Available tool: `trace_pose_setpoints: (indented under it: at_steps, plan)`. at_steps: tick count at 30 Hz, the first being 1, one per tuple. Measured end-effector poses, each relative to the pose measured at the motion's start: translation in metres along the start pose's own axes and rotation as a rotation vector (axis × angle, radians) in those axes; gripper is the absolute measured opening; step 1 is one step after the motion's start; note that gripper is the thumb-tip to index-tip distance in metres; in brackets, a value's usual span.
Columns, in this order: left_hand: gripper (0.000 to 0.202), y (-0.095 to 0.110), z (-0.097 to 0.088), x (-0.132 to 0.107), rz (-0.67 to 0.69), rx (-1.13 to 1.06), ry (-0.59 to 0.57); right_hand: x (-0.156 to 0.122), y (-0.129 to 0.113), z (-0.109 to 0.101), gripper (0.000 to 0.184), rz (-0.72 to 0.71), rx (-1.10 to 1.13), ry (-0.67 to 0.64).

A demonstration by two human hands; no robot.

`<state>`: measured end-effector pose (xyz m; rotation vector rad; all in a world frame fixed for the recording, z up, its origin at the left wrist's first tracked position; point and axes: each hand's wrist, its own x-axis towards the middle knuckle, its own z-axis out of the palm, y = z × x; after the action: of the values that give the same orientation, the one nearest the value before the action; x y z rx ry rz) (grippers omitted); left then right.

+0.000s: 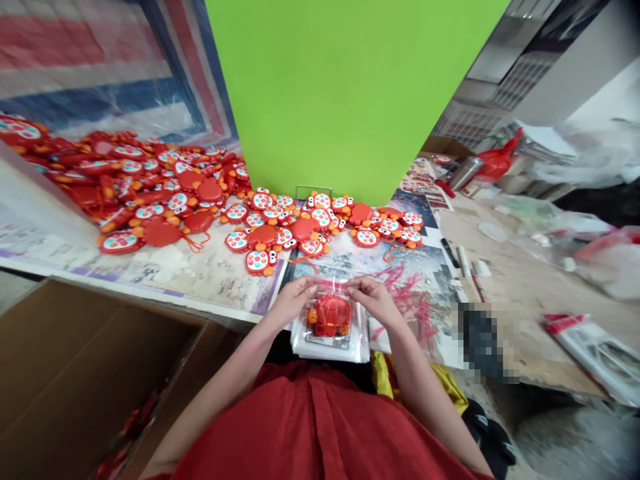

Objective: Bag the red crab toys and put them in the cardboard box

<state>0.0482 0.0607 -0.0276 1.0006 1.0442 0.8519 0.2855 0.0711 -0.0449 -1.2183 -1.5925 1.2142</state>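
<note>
On the near side of the green panel, centred below it, a red toy lies in a clear bag. The left hand and right hand each grasp the bag's upper edge, thumb and fingers pinched together. Beneath it, likewise nearer than the panel, a stack of clear bags reaches past the edge of the table.

Possible faults, as judged: thin film held only by its rim could slip from one hand, letting the toy tip toward the opening. The stack, poorly supported at the edge, could slide off should the hands drag it. Film may also cling to film, so that two bags lift as one. A trailing orange cord, directly before the panel, could snag on a passing sleeve.

Count: hands, two; green panel, one; bagged toy, one. Loose toys at the panel's foot number about twenty, overlap preventing an exact figure; three or four show plain red shells, the others dotted faces. Left of the panel, the heap of toys is too layered to count. One open cardboard box stands left and nearer than the panel. Right of the panel's foot and nearer lie tangled pink strips, uncountable.
</note>
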Motion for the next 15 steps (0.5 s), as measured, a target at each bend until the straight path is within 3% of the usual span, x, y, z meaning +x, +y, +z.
trace_pose_setpoints:
  at_steps: [7, 10, 15]
  plan:
    - [0.053, -0.001, -0.011, -0.001, -0.052, 0.012, -0.052, -0.006, 0.002, -0.009, 0.026, 0.079, 0.209, 0.144]
    - [0.046, 0.002, -0.011, -0.002, -0.02, 0.037, -0.11, -0.008, 0.009, -0.011, 0.016, 0.12, 0.209, 0.169]
    - [0.03, 0.005, -0.012, -0.005, 0.034, 0.056, -0.097, -0.009, 0.01, -0.017, 0.01, 0.106, 0.164, 0.15]
